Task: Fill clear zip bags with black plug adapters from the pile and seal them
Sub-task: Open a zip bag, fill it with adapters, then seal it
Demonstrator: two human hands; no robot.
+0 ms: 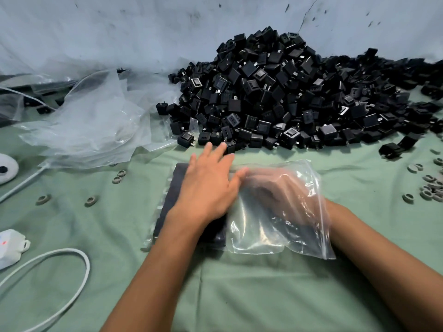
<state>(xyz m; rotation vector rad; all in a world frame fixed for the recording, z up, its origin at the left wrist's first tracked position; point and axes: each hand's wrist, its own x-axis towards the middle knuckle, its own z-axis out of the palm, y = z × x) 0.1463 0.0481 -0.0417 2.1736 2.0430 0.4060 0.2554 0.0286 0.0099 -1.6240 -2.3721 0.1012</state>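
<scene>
A big pile of black plug adapters lies at the back of the green cloth. In front of me a clear zip bag lies over a dark flat block of packed adapters. My left hand rests flat on that block, fingers straight and pointing toward the pile. My right hand is inside the bag, blurred behind the plastic; how its fingers lie is unclear.
Crumpled clear plastic bags lie at the left. A white cable and white devices sit at the left edge. Small grey rings are scattered on the cloth, and a few loose adapters lie at the right.
</scene>
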